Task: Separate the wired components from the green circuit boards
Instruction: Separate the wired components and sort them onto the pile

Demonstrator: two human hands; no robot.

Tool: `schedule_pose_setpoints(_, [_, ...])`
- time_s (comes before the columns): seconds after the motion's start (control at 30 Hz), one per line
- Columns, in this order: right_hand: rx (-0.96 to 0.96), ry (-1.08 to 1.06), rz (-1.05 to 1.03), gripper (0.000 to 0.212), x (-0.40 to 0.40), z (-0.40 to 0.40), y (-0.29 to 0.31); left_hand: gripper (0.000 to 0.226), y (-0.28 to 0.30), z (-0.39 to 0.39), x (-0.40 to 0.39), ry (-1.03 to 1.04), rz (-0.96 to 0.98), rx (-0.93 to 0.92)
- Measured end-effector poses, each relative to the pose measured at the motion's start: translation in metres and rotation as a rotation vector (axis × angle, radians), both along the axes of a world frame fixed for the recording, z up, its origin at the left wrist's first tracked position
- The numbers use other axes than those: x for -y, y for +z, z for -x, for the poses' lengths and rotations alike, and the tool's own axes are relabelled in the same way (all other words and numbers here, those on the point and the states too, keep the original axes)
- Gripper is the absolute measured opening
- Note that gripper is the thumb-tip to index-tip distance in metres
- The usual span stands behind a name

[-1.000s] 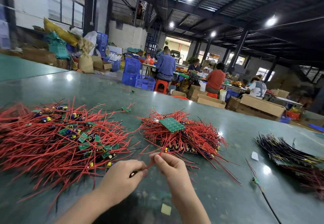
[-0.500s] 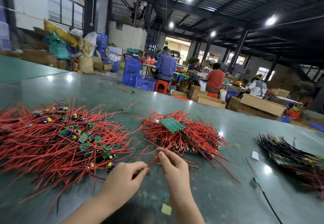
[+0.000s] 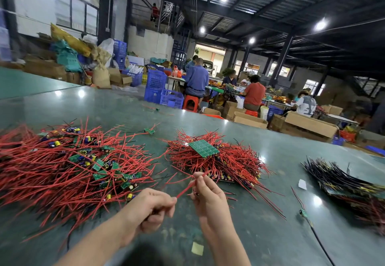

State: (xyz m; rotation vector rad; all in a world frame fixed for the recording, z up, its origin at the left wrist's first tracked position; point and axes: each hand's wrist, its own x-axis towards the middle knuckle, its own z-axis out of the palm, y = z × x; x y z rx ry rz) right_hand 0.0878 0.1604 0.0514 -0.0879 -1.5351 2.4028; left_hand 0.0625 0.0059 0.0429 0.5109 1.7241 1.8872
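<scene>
A single red wire (image 3: pixel 186 188) runs between my two hands, just above the green table (image 3: pixel 260 153). My left hand (image 3: pixel 151 209) grips its lower end in curled fingers. My right hand (image 3: pixel 206 195) pinches the upper end; what else it holds is hidden. A big heap of red wires with small green board pieces (image 3: pixel 68 167) lies to the left. In front sits a second red wire heap (image 3: pixel 229 163) with a larger green circuit board (image 3: pixel 203 148) on top.
A dark bundle of black wired boards (image 3: pixel 343 180) lies at the right. A single small board on a black lead (image 3: pixel 304 212), a white scrap (image 3: pixel 302 184) and a yellowish scrap (image 3: pixel 197 248) lie on the table. People work at tables behind, among cardboard boxes and blue crates.
My hands have drawn apart along the red wire, so a longer stretch shows between them. The right hand has risen slightly towards the middle heap.
</scene>
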Motion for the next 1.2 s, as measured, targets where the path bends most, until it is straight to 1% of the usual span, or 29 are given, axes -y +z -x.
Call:
schedule_pose_setpoints(0.07, [-0.025,-0.118,-0.275,0.022,-0.002,-0.002,0.002,0.039,-0.001,0.0,-0.001,0.08,0.11,-0.13])
schedule_pose_setpoints(0.1, [-0.044,-0.161,-0.361,0.023,-0.003,-0.002,0.002,0.043,-0.003,0.001,-0.003,0.125,0.145,-0.183])
schedule_pose_setpoints(0.13, [-0.049,-0.181,-0.383,0.023,-0.005,-0.003,0.002,0.044,-0.005,0.001,-0.005,0.161,0.165,-0.223])
schedule_pose_setpoints(0.17, [-0.038,-0.169,-0.338,0.023,-0.006,-0.003,0.003,0.044,-0.005,0.001,-0.006,0.186,0.172,-0.25])
schedule_pose_setpoints(0.27, [0.063,-0.035,0.002,0.02,-0.006,-0.001,0.005,0.042,-0.003,0.003,-0.006,0.224,0.17,-0.301])
schedule_pose_setpoints(0.3, [0.081,-0.002,0.083,0.016,-0.006,-0.001,0.005,0.041,-0.003,0.003,-0.006,0.231,0.175,-0.321])
schedule_pose_setpoints(0.33, [0.085,0.016,0.123,0.014,-0.007,-0.001,0.006,0.04,-0.003,0.004,-0.005,0.238,0.182,-0.343])
schedule_pose_setpoints(0.37, [0.077,0.019,0.117,0.014,-0.008,0.0,0.006,0.039,-0.003,0.004,-0.005,0.241,0.191,-0.361])
schedule_pose_setpoints(0.43, [0.056,-0.025,-0.011,0.018,-0.009,-0.001,0.005,0.038,-0.004,0.003,-0.003,0.233,0.2,-0.361])
schedule_pose_setpoints(0.6, [-0.066,-0.151,-0.357,0.024,-0.009,-0.005,0.005,0.035,-0.006,0.005,-0.001,0.201,0.191,-0.312])
schedule_pose_setpoints(0.63, [-0.083,-0.172,-0.385,0.024,-0.009,-0.005,0.005,0.034,-0.007,0.006,-0.002,0.191,0.191,-0.316])
schedule_pose_setpoints(0.7, [-0.077,-0.199,-0.374,0.024,-0.009,-0.007,0.006,0.029,-0.009,0.005,-0.005,0.156,0.181,-0.315])
schedule_pose_setpoints(0.73, [-0.067,-0.209,-0.364,0.023,-0.01,-0.006,0.006,0.024,-0.009,0.004,-0.007,0.14,0.141,-0.294])
schedule_pose_setpoints(0.77, [-0.055,-0.214,-0.367,0.023,-0.01,-0.005,0.006,0.019,-0.008,0.004,-0.009,0.122,0.056,-0.228])
schedule_pose_setpoints(0.8, [-0.041,-0.206,-0.377,0.027,-0.01,-0.005,0.007,0.016,-0.006,0.004,-0.009,0.109,-0.081,-0.112])
schedule_pose_setpoints(0.87, [-0.015,-0.166,-0.386,0.033,-0.007,-0.003,0.006,0.029,-0.003,0.008,-0.007,0.109,-0.432,0.132])
schedule_pose_setpoints(0.9, [-0.004,-0.153,-0.388,0.033,-0.005,-0.003,0.005,0.033,-0.003,0.01,-0.005,0.138,-0.574,0.195])
schedule_pose_setpoints(0.93, [-0.005,-0.155,-0.389,0.029,-0.003,-0.004,0.004,0.034,-0.003,0.013,-0.003,0.182,-0.66,0.217])
schedule_pose_setpoints(0.97, [-0.023,-0.174,-0.403,0.024,-0.001,-0.004,0.003,0.035,-0.003,0.016,-0.001,0.225,-0.692,0.199])
schedule_pose_setpoints(1.0, [-0.045,-0.189,-0.422,0.02,0.001,-0.006,0.004,0.037,-0.003,0.017,0.0,0.272,-0.685,0.16])
schedule_pose_setpoints(1.07, [-0.078,-0.13,-0.448,0.028,0.006,-0.008,0.003,0.042,-0.003,0.017,0.0,0.355,-0.655,0.072])
schedule_pose_setpoints(1.13, [-0.045,0.061,-0.414,0.038,0.014,-0.01,0.004,0.043,-0.005,0.017,-0.001,0.413,-0.66,-0.003])
schedule_pose_setpoints(1.2, [0.023,0.276,-0.429,0.041,0.021,-0.01,0.003,0.038,-0.006,0.014,-0.001,0.429,-0.669,-0.079])
